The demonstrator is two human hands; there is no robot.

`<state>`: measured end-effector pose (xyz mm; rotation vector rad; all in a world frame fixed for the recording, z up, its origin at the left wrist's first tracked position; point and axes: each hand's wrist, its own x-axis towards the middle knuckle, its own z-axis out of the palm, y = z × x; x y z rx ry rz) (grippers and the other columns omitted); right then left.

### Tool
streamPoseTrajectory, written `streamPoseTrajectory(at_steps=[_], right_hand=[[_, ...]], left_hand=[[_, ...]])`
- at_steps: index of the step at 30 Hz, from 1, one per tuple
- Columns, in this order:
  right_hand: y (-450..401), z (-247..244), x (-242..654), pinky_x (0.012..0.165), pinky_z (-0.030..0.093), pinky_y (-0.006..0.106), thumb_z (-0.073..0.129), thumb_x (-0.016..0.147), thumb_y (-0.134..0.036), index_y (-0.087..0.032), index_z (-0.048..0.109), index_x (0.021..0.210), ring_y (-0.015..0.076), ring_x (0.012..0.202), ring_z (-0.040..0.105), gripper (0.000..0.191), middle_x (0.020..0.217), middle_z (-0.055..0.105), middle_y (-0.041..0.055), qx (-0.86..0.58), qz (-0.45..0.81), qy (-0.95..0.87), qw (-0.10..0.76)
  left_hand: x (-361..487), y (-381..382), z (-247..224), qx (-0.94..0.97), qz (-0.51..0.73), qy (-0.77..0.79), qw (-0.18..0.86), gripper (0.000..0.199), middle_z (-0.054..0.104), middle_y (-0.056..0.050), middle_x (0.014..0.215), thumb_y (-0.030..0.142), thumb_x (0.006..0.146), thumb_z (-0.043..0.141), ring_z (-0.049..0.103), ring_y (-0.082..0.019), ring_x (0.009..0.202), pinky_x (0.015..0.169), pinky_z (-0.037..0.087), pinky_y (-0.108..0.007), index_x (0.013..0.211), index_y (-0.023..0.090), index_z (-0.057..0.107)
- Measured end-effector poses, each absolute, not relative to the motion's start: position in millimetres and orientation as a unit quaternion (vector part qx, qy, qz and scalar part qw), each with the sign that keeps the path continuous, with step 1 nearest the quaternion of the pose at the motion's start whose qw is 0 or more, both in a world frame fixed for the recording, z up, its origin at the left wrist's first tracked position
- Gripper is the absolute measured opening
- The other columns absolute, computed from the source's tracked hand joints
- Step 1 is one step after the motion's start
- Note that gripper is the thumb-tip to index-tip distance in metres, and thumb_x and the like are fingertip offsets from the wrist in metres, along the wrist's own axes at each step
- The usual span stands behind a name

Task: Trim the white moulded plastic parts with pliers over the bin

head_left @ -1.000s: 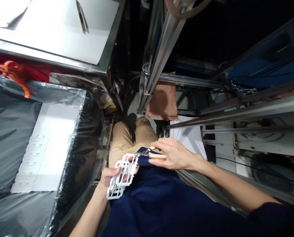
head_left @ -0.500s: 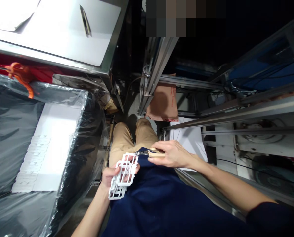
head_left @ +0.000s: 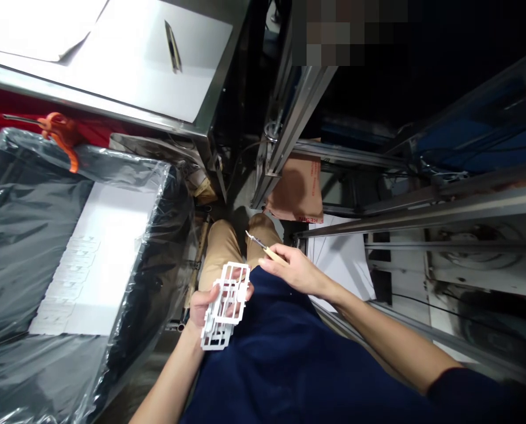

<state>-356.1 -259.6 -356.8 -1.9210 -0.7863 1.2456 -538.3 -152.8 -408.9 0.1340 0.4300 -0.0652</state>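
My left hand (head_left: 205, 303) is closed around several white plastic lattice frames (head_left: 235, 297), overlapping in a loose stack above my lap. My right hand (head_left: 295, 270) grips a pair of nippers (head_left: 275, 255) by the cream-coloured handles. The nippers' metal jaws point up and to the left, over my knee, apart from the frames. Something small and pale shows at their tip, too small to name. More white lattice parts (head_left: 71, 282) lie in rows on a white sheet inside the plastic-lined bin to my left.
The bin's black lining (head_left: 150, 253) has a clear plastic film, with an orange clamp (head_left: 62, 138) at its far edge. A cutter knife (head_left: 173, 47) lies on the metal-edged table (head_left: 157, 121). A brown paper bag (head_left: 296, 188) and metal frame bars (head_left: 307, 106) stand ahead.
The nippers have moved away from the frames and turned, their jaws now pointing up and left. My left hand still holds the frames. The view has shifted slightly.
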Motion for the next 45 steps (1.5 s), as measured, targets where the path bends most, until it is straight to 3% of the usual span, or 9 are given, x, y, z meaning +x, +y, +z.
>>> streamPoseTrajectory(at_steps=[8,16,23,29,45], right_hand=[[-231,-362,-364,0.066,0.041,0.024,0.063,0.072,-0.037,-0.017,0.052,0.082,0.0117,0.07,0.049,0.025,0.078,0.054,-0.0011,-0.671,0.501,-0.304,0.454],[-220,-365,-367,0.067,0.041,0.026,0.061,0.072,-0.028,-0.017,0.052,0.082,0.0115,0.069,0.05,0.017,0.074,0.052,-0.0019,-0.664,0.508,-0.278,0.474],[-220,-367,-368,0.06,0.04,0.024,0.059,0.076,-0.032,-0.017,0.051,0.081,0.0105,0.063,0.047,0.018,0.069,0.048,-0.0023,-0.655,0.509,-0.271,0.489],[-220,-372,-369,0.057,0.039,0.024,0.056,0.079,-0.035,-0.017,0.05,0.082,0.009,0.058,0.044,0.019,0.068,0.046,-0.0028,-0.609,0.532,-0.252,0.532],[-222,-379,-372,0.06,0.038,0.024,0.063,0.073,-0.032,-0.017,0.052,0.085,0.0103,0.065,0.045,0.022,0.073,0.049,-0.0018,-0.618,0.525,-0.25,0.53]], left_hand=[[-539,-153,-417,0.063,-0.018,0.228,0.971,0.048,0.061,-0.01,0.075,0.04,0.062,0.072,0.044,-0.008,0.042,0.037,0.035,-0.017,0.101,0.013,0.061],[-540,-152,-421,0.106,0.014,0.256,0.961,0.051,0.06,-0.011,0.074,0.048,0.067,0.068,0.045,-0.009,0.043,0.038,0.034,-0.019,0.098,0.009,0.058],[-538,-151,-420,0.106,0.02,0.267,0.958,0.05,0.059,-0.01,0.071,0.048,0.068,0.067,0.044,-0.009,0.043,0.04,0.036,-0.021,0.098,0.009,0.058],[-538,-152,-421,0.076,0.016,0.272,0.959,0.051,0.061,-0.012,0.079,0.044,0.067,0.07,0.052,-0.014,0.055,0.042,0.038,-0.02,0.105,0.011,0.058],[-537,-153,-420,0.071,0.021,0.277,0.958,0.05,0.063,-0.013,0.079,0.044,0.065,0.072,0.05,-0.011,0.046,0.039,0.039,-0.02,0.097,0.008,0.059]])
